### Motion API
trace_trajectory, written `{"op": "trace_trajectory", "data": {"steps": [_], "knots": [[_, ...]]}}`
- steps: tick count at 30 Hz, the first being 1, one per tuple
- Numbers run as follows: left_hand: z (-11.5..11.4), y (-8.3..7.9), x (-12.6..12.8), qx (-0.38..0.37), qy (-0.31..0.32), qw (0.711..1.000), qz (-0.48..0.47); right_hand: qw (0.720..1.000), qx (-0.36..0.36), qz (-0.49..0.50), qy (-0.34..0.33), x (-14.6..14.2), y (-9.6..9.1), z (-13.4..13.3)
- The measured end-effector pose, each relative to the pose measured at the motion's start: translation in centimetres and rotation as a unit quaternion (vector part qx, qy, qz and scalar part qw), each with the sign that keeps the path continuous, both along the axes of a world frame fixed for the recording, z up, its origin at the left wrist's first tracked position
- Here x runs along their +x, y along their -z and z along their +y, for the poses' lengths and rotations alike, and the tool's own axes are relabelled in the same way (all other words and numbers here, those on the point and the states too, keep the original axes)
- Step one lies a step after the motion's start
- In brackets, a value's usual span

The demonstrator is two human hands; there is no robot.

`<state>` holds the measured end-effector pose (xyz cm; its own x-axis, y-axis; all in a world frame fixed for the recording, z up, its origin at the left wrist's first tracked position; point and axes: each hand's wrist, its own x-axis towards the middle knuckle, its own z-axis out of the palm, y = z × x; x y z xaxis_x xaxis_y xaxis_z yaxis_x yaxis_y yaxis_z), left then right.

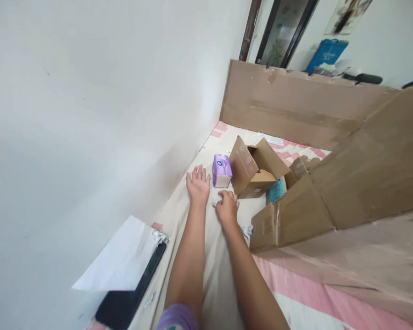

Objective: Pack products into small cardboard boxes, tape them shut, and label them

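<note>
My left hand (198, 183) is open, palm up with its fingers spread, close to the wall and just left of a purple tissue pack (222, 171). The pack stands apart from the hand, with a pale panel on its near side. My right hand (227, 206) is closed, its fingers curled in at a small crumpled piece of paper (214, 203) by the thumb side. Part of that grip is hidden. Just beyond the right hand, a small cardboard box (258, 167) stands with its flaps up.
Tall cardboard panels (296, 98) border the bed sheet at the back and right. A blue packet (276, 190) is beside the box. More crumpled paper (247, 230) lies near my right forearm. At lower left, a white sheet (119, 256) partly covers a black, flat object (119, 309).
</note>
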<state>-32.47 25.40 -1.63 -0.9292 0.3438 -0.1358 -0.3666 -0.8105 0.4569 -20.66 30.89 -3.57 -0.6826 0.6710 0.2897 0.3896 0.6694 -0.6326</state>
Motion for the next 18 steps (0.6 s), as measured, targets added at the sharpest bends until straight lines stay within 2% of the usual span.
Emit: {"op": "trace_trajectory", "data": {"steps": [3, 5, 7, 10, 12, 15, 18], "knots": [[-0.9, -0.2, -0.7, -0.013, -0.021, 0.999, 0.024, 0.999, 0.000, 0.044, -0.015, 0.0, -0.7, -0.2], [-0.5, 0.2, -0.7, -0.041, -0.024, 0.998, 0.040, 0.996, 0.008, 0.088, -0.014, 0.3, -1.8, -0.3], [0.7, 0.9, -0.3, -0.074, -0.015, 0.995, 0.061, 0.984, 0.049, 0.171, 0.028, 0.5, -3.2, -0.1], [2.7, 2.0, 0.5, -0.117, 0.016, 0.988, 0.105, 0.945, 0.135, 0.263, 0.140, 0.7, -5.2, 0.8], [3.7, 2.5, 0.8, -0.136, 0.040, 0.980, 0.137, 0.946, 0.153, 0.219, 0.185, 0.6, -6.0, 1.4], [4.3, 2.9, 0.9, -0.153, 0.060, 0.970, 0.178, 0.964, 0.127, 0.121, 0.201, 0.2, -6.1, 2.1], [4.3, 3.0, 1.0, -0.165, 0.057, 0.964, 0.200, 0.969, 0.100, 0.131, 0.185, 0.1, -5.8, 2.4]]}}
